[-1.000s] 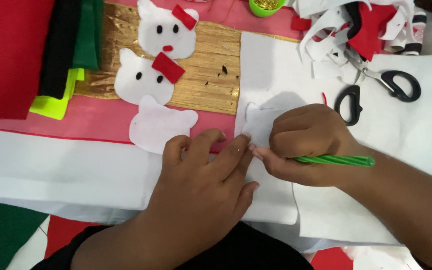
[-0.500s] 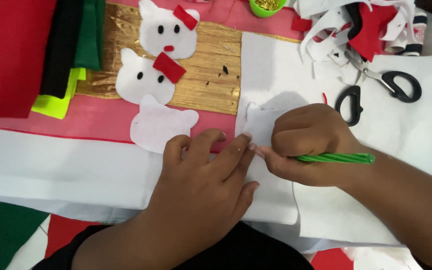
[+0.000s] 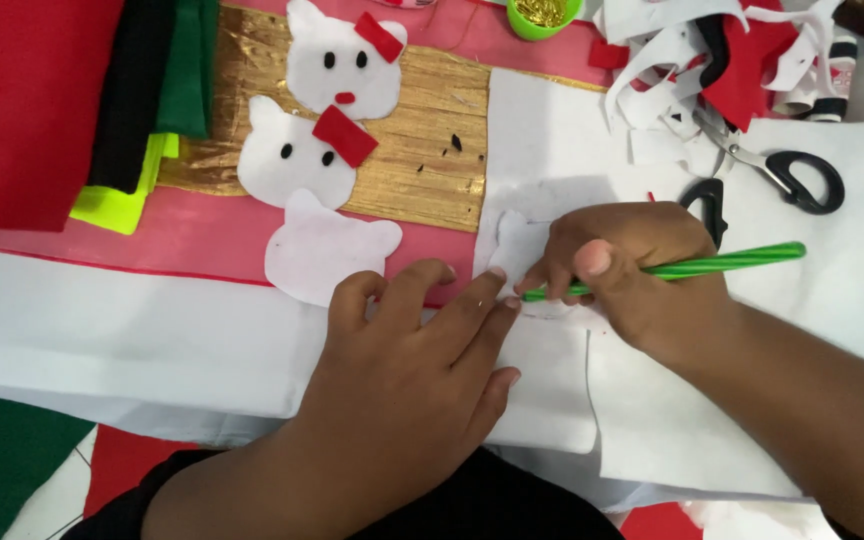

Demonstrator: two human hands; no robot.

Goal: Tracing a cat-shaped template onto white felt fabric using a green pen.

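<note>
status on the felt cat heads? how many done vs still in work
Done: one cat head with eyes, nose and red bow. Partly done: a second with eyes and bow, no nose. A third cutout is blank. In hand: the right hand runs a green pen around a white template on white felt, left hand pressing flat. Left: cutting, with scissors nearby, then features.

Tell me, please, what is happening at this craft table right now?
A person is tracing on white felt. The right hand holds a green pencil with its tip at a cat-head template, while the left hand lies flat beside it, pressing the felt down. Above, on a gold sheet, lie two finished cat faces with red bows; a blank cat shape sits below them. Scissors rest at the right.
</note>
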